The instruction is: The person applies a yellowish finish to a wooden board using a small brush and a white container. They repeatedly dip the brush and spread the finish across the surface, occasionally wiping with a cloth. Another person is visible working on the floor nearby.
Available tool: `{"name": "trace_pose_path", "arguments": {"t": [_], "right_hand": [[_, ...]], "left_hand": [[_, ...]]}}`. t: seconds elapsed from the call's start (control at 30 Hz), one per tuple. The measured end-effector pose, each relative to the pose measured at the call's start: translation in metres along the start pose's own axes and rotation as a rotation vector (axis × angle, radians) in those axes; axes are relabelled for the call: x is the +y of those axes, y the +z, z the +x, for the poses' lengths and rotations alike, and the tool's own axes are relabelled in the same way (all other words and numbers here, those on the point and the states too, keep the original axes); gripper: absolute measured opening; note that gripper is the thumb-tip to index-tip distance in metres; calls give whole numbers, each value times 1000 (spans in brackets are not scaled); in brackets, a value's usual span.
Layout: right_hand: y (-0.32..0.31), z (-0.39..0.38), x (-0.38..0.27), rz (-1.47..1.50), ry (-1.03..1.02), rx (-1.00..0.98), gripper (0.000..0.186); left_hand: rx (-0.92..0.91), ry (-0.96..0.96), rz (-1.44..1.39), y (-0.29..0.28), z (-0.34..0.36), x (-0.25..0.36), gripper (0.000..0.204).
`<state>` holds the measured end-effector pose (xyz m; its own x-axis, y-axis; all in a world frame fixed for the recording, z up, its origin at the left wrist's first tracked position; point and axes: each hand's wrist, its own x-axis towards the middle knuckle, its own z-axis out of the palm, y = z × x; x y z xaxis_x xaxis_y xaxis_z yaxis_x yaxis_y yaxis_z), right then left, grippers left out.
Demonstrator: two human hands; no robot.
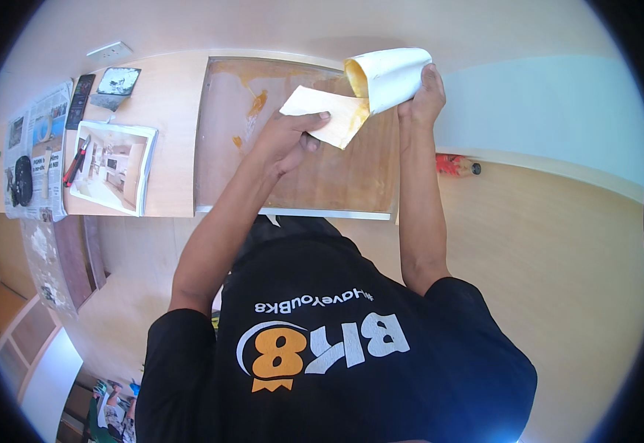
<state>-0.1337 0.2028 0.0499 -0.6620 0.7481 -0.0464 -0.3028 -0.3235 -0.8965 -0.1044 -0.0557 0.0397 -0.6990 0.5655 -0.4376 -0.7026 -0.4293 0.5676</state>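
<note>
My left hand [289, 139] pinches a pale, stiff rectangular card [320, 107], with the thumb on top. Amber smears show along the card's right edge. My right hand [425, 97] grips a white cup-like container [401, 74], tilted on its side with its mouth to the left. The inside of its mouth is coated with amber, glue-like stuff. The card's right edge meets the container's rim. Both are above a brown panel [322, 184] that has amber patches, mainly at its upper left.
Left of the panel lie a magazine [119, 166], a red-and-black tool [78, 161], a dark remote-like object [80, 101] and newspaper [54, 114] bearing a black object [23, 181]. A wall socket [110, 52] is behind. A red bottle-like object [455, 165] lies to the right.
</note>
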Motion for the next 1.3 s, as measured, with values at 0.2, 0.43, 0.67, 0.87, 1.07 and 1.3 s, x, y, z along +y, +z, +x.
{"name": "trace_pose_path", "arguments": {"t": [0.2, 0.43, 0.67, 0.87, 1.07, 1.3], "right_hand": [[-14, 10, 17, 116, 75, 31, 33], [-46, 11, 30, 213, 259, 166, 38], [-57, 19, 5, 109, 502, 11, 37], [-52, 27, -16, 111, 440, -12, 35], [-40, 25, -26, 197, 312, -115, 39], [-31, 26, -47, 306, 216, -176, 40]], "left_hand": [[-160, 56, -425, -18, -8, -17, 31], [43, 162, -88, -20, -29, 16, 33], [-130, 844, 1272, 25, -40, 62, 26], [-186, 949, 1308, 75, -43, 75, 28], [-171, 781, 1030, 102, -53, 61, 30], [-54, 810, 944, 103, -70, 52, 29]]}}
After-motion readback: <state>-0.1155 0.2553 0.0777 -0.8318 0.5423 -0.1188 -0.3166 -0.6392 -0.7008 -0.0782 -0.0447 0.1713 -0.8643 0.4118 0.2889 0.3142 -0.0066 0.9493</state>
